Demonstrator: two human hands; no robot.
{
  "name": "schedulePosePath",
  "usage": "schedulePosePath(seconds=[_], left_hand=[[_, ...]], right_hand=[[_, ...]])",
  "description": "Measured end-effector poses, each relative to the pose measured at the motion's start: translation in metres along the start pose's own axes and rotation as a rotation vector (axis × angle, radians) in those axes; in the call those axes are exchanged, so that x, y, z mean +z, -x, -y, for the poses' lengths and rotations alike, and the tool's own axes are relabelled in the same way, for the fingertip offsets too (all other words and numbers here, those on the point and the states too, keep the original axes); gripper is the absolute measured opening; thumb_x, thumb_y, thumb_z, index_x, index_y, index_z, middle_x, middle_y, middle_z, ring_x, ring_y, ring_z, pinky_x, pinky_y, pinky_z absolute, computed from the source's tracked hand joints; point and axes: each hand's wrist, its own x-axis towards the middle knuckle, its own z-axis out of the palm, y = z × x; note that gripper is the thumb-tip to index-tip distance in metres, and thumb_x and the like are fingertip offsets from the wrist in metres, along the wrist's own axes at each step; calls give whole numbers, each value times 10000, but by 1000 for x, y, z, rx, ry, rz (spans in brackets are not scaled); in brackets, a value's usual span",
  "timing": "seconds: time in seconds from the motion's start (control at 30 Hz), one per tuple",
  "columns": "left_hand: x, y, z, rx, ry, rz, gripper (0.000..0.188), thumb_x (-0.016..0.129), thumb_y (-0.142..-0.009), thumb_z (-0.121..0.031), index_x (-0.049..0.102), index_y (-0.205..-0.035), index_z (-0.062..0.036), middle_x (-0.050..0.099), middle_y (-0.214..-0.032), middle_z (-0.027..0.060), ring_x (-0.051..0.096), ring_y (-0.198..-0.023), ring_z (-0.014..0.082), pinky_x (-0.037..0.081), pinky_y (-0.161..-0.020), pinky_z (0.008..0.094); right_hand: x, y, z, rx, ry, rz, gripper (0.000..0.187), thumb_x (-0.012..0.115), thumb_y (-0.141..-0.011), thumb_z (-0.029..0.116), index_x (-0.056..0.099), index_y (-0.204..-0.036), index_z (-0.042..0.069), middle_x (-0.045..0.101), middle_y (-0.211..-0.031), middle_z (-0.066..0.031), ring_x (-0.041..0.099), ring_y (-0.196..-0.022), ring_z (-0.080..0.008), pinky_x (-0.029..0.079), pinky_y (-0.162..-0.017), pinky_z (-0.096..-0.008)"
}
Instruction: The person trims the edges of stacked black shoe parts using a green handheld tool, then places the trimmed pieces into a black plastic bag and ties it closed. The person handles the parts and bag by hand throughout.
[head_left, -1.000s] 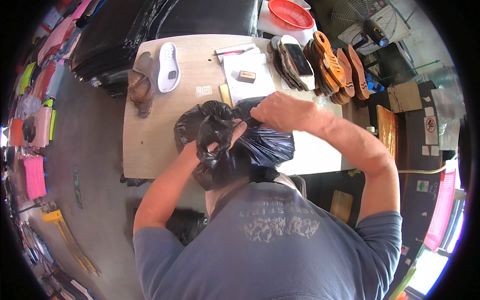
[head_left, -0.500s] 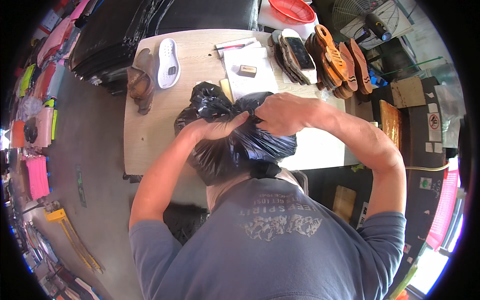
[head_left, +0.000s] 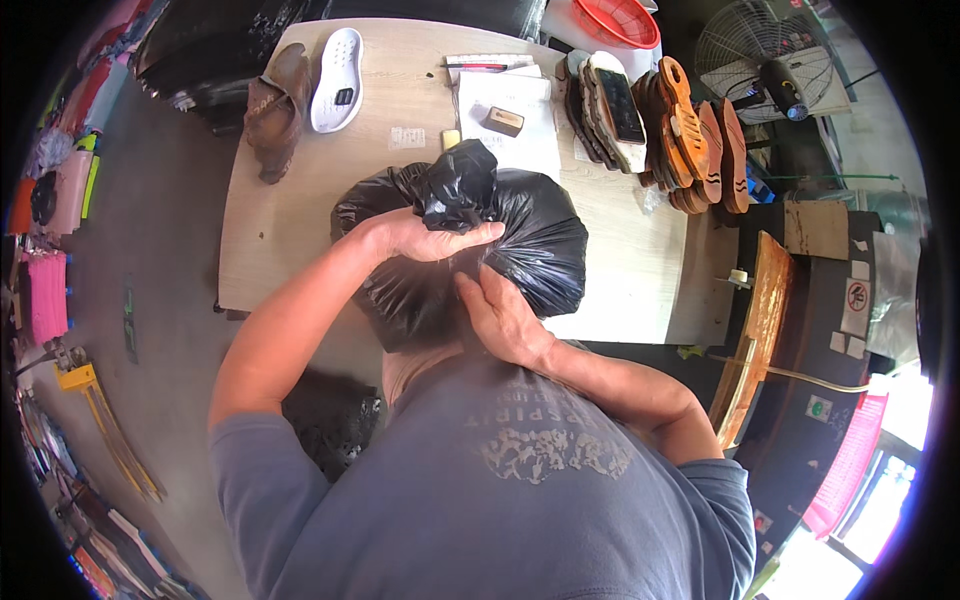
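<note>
A full black plastic bag (head_left: 540, 245) rests at the table's near edge, against my body. My left hand (head_left: 425, 238) is closed around its gathered neck, with its thumb pointing right across the bunched plastic. Above that grip the crumpled top of the bag stands up and leans to the far side. My right hand (head_left: 505, 315) is on the near side of the bag, below the left one, its fingers stretched toward the bag's folds and slightly apart. I see nothing held in it. What is inside the bag is hidden.
On the table (head_left: 290, 240) lie a white shoe sole (head_left: 338, 85), a brown leather piece (head_left: 275, 115), papers (head_left: 530, 145) and a small block (head_left: 503, 121). Stacked soles (head_left: 685, 130) and a phone (head_left: 622, 110) sit far right. A fan (head_left: 775, 75) and red basket (head_left: 615, 22) stand beyond.
My right hand has left the bag's neck and come down toward me on the near side. The left hand still grips the neck, whose top now stands bunched above it. The view has shifted.
</note>
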Motion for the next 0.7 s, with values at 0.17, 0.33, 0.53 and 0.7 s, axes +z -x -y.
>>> schedulePosePath(seconds=[0.17,0.33,0.53,0.7], left_hand=[[-2,3,1,66,-157,-26,367,737,-968,-397,748,-877,-43,739,-832,84,680,-760,230,530,-726,391],[-5,10,14,245,-401,-56,437,857,-796,-445,668,-922,-72,716,-880,75,680,-910,230,525,-804,413],[8,5,17,-118,202,151,156,609,-976,-158,635,-1071,-38,672,-845,104,677,-862,192,509,-826,393],[34,17,-4,183,-648,-206,113,578,-927,-87,562,-1009,-11,637,-733,195,656,-738,365,488,-714,442]], right_hand=[[4,-4,-26,-202,360,14,200,655,-957,96,572,-989,-83,592,-669,-233,610,-581,-432,492,-563,-472],[10,-4,-42,-511,707,-82,221,644,-937,102,592,-1058,-75,633,-746,-263,665,-693,-425,510,-626,-514],[-55,-19,11,40,384,608,373,707,-959,246,618,-1142,-66,708,-880,-240,736,-863,-384,563,-721,-486],[-120,-58,30,-60,29,308,175,615,-1008,103,688,-1126,-3,731,-924,-104,720,-897,-203,570,-818,-335]])
